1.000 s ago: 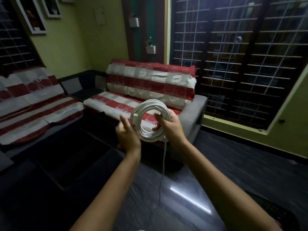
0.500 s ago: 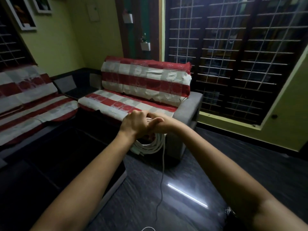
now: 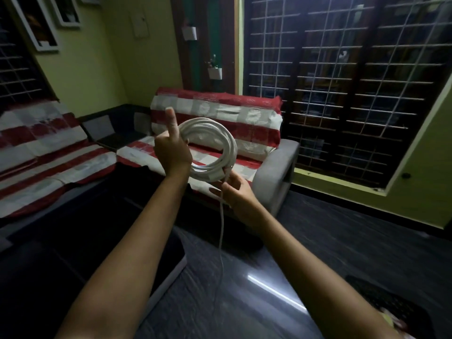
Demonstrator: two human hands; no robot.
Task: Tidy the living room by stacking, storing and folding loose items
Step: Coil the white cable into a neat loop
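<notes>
Left hand [image 3: 172, 149]: raised at chest height, back of the hand toward the viewer. Fingers curled round the left side of the cable coil [image 3: 210, 149]; one digit sticks straight up, clear of the loops.
Right hand [image 3: 236, 190]: lower, just under the coil's bottom edge. Thumb and fingers pinch the loose tail [image 3: 221, 223] where it leaves the coil; remaining fingers loosely spread, palm partly up.
Cable coil: white, several loops stacked into one ring, held in the air between both hands, in front of the sofa [image 3: 244, 133]. The ring stands near upright, its open face turned toward the viewer and tilted slightly back.
Loose tail: a single white strand, hanging almost straight down from the right hand toward the floor [image 3: 318, 245]; the lower end fades into the dark, end not made out.
Containers: can't make out any in this light.
Sofa: grey frame, red-and-white striped cover; a second striped seat [image 3: 41, 152] at left, at a right angle to it.
Low table [image 3: 80, 253]: dark top, pale edge, below the left forearm.
Window grille [image 3: 354, 81]: white bars, right of the sofa.
</notes>
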